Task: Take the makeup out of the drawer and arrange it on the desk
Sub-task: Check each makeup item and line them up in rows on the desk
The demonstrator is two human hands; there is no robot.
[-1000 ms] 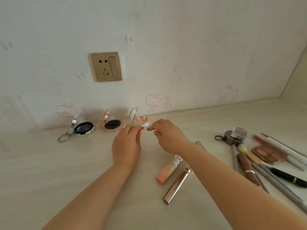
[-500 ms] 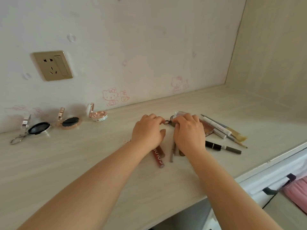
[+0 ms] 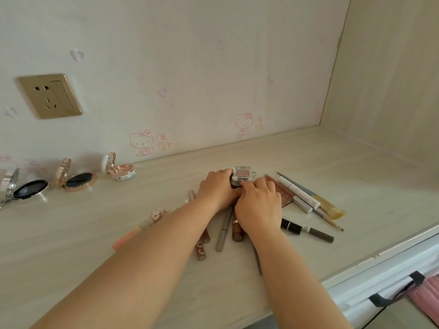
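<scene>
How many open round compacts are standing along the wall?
3, in a row at the left: a silver compact at the frame edge, a rose-gold compact next, then a small white compact nearest the hands. More may lie beyond the left edge.

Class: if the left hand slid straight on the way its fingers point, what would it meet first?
Probably the clear square case that the left hand already touches at its fingertips; beyond it, bare desk up to the wall.

Bare bench (image 3: 273, 150) lies open at centre and right under the wall. Three open compacts (image 3: 78, 180) crowd the left; pencils and brushes (image 3: 306, 198) clutter centre-right.
</scene>
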